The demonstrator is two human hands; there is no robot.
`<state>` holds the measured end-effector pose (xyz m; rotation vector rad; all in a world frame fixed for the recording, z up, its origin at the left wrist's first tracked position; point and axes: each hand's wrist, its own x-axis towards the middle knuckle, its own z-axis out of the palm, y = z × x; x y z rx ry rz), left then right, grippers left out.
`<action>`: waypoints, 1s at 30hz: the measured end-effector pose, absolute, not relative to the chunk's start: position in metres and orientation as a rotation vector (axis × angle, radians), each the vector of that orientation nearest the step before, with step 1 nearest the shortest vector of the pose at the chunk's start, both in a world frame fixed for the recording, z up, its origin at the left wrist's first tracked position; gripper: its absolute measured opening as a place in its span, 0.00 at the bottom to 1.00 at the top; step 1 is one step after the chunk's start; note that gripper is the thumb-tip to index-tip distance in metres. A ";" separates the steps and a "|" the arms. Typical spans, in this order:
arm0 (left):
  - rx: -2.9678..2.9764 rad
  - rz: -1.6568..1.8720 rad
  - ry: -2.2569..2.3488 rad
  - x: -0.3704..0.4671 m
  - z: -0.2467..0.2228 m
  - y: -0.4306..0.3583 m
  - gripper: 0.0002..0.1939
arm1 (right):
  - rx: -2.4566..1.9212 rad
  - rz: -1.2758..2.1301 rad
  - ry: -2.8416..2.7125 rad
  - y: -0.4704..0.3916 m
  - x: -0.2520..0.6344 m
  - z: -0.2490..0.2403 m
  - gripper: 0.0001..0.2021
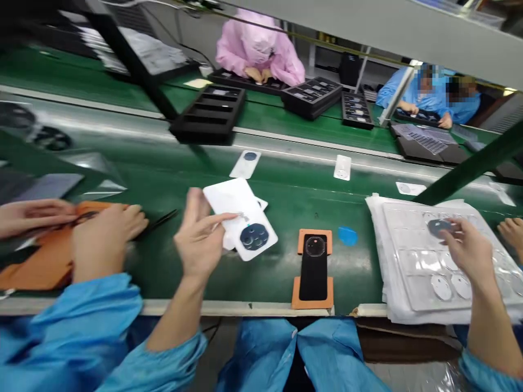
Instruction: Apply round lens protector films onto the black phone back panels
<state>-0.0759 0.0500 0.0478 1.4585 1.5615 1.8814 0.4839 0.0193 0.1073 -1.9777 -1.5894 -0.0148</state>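
Observation:
My left hand (201,239) pinches the edge of a white card (232,201) with a dark round camera-lens print, held tilted above the green belt. Over the clear plastic tray (402,239) at the right, my right hand (469,247) grips a small dark round piece (438,227). Several round pieces lie in the tray's pockets, which rests on white sheets. Between my hands, a black phone-shaped piece (314,277) with a round camera area lies on an orange holder (312,306). A blue film piece (348,236) is just right of it.
At the left, a neighbour's hands (110,231) work at an orange holder (44,258), near dark tweezers (161,219). White cards (246,163) lie along the belt. Black trays (208,117) stand behind, where other people sit. A green post (474,163) slants at the right.

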 end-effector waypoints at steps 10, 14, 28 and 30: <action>0.662 1.688 1.087 -0.022 0.033 0.032 0.26 | -1.249 -0.174 -2.236 0.011 0.217 0.011 0.15; 0.532 1.781 1.133 -0.021 0.030 0.029 0.51 | -1.300 -0.208 -2.371 0.012 0.211 -0.006 0.12; 0.188 1.518 0.786 -0.003 0.028 0.019 0.19 | -1.413 -0.141 -2.338 0.003 0.199 -0.005 0.13; 0.229 1.521 0.776 0.004 0.032 0.019 0.21 | -1.378 -0.061 -2.280 0.003 0.202 0.004 0.12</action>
